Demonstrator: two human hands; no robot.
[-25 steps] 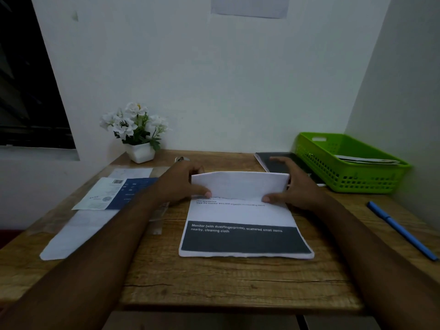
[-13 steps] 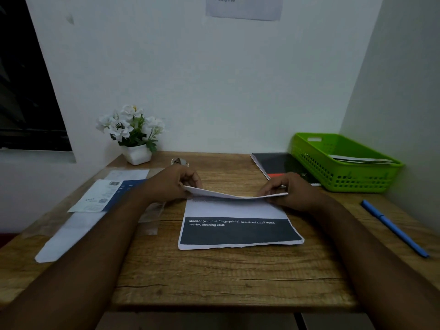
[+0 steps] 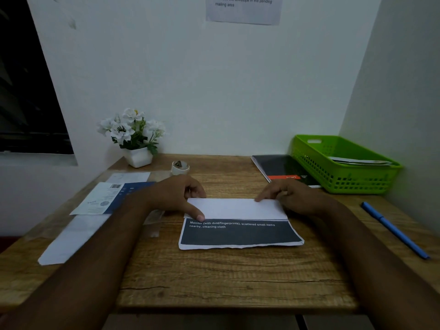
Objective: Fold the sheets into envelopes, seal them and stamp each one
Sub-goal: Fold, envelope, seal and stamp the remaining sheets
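Observation:
A printed sheet (image 3: 238,234) with a dark band and white text lies in the middle of the wooden desk (image 3: 214,277). Its far part is folded toward me as a white flap (image 3: 235,209) that lies flat and ends at the dark band. My left hand (image 3: 176,196) is at the flap's left end, thumb pressing on its near left corner, fingers by the fold. My right hand (image 3: 295,196) rests at the flap's right end, with the index fingertip touching the folded far edge.
A roll of tape (image 3: 180,167) and a potted white flower (image 3: 138,157) stand at the back. Printed papers (image 3: 100,198) and a white sheet (image 3: 71,239) lie left. Right are a black notebook (image 3: 278,167), a green basket (image 3: 345,182) holding papers, and a blue pen (image 3: 395,231).
The flap, held up by both hands a second ago, has come down flat onto the sheet. My hands have shifted from holding its edge to pressing on it.

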